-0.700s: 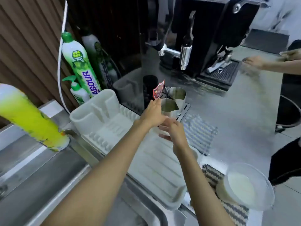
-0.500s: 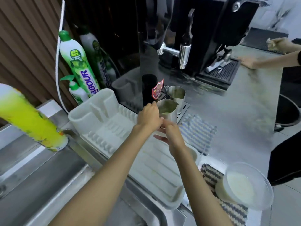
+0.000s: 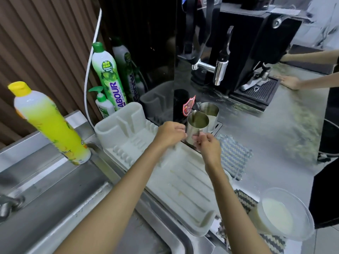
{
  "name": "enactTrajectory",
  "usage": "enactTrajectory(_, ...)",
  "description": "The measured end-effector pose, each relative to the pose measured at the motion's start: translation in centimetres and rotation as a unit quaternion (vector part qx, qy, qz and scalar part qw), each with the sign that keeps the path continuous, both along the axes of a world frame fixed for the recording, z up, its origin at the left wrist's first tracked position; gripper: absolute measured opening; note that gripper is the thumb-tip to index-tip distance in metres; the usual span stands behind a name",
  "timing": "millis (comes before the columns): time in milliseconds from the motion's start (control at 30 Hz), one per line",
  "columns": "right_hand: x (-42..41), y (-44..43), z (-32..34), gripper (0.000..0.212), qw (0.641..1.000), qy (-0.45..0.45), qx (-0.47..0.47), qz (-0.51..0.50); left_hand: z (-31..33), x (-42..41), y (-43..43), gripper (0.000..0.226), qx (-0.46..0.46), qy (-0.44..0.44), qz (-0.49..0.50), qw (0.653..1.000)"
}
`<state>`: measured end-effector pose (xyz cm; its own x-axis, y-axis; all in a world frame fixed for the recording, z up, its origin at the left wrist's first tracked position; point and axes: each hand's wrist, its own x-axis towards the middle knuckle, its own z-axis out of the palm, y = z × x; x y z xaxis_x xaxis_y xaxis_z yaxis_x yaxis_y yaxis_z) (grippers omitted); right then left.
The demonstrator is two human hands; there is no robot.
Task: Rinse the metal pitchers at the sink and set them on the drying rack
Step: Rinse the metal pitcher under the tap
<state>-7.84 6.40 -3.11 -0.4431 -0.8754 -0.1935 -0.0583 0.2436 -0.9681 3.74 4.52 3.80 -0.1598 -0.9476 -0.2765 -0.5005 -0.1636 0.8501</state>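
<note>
Nearest lies the steel sink (image 3: 55,208), with the white drying rack (image 3: 183,189) along its right edge. Past the rack's far end, both hands meet on the near pitcher (image 3: 197,125), which stands upright. The left hand (image 3: 170,133) curls its fingers against the pitcher's left side; the right hand (image 3: 208,146) pinches its lower wall with bent fingertips. Just behind, touching or nearly so, stands the far pitcher (image 3: 209,111), below the coffee machine (image 3: 256,52).

Your bare forearms reach forward and converge, your left hand (image 3: 171,132) knuckles-up with its fingers curled round the left side of the near pitcher (image 3: 197,123), your right hand (image 3: 209,146) just beside it, fingers bent, fingertips pinching that pitcher's lower wall.
</note>
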Motion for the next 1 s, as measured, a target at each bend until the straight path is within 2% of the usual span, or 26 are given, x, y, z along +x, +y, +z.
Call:
enactTrajectory(100, -0.5, 1.2, 2.7, 0.025, 0.999, -0.013, -0.044, 0.017, 0.7, 1.4, 0.2, 0.049, -0.017, 0.047, 0.050, 0.997)
enactTrajectory(233, 0.6, 2.4, 7.2, 0.032, 0.994, 0.019, -0.073, 0.082, 2.9, 3.5, 1.2, 0.072, -0.030, 0.122, 0.064, 0.990)
enactTrajectory(300, 2.0, 3.2, 9.4, 0.034, 0.988, 0.016, -0.085, 0.131, 4.1, 5.3, 2.2, 0.085, -0.043, 0.127, 0.063, 0.989)
enactTrajectory(367, 3.7, 3.8, 10.9, 0.038, 0.980, 0.005, -0.090, 0.180, 4.8, 7.6, 3.5, 0.090, -0.061, 0.116, 0.078, 0.988)
enactTrajectory(533, 9.2, 5.1, 11.5, 0.031, 0.954, 0.016, -0.083, 0.288, 4.9, 14.0, 8.7, 0.080, -0.103, 0.125, 0.173, 0.971)
enactTrajectory(600, 11.8, 6.0, 10.4, 0.026, 0.943, -0.018, -0.061, 0.327, 4.2, 16.7, 11.4, 0.076, -0.108, 0.140, 0.215, 0.961)
enactTrajectory(700, 15.7, 7.7, 8.3, 0.031, 0.926, -0.072, -0.025, 0.370, 2.1, 20.3, 15.2, 0.069, -0.095, 0.173, 0.275, 0.941)
enactTrajectory(800, 19.1, 9.4, 6.5, 0.038, 0.907, -0.098, -0.009, 0.409, -0.3, 23.5, 18.6, 0.050, -0.067, 0.219, 0.348, 0.909)
enactTrajectory(900, 21.8, 10.3, 5.1, 0.034, 0.895, -0.125, 0.007, 0.428, -2.7, 26.2, 20.6, 0.036, -0.032, 0.236, 0.445, 0.863)
enactTrajectory(1000, 24.2, 10.7, 4.0, 0.027, 0.889, -0.120, 0.008, 0.441, -4.8, 28.8, 21.5, 0.027, -0.032, 0.199, 0.536, 0.820)
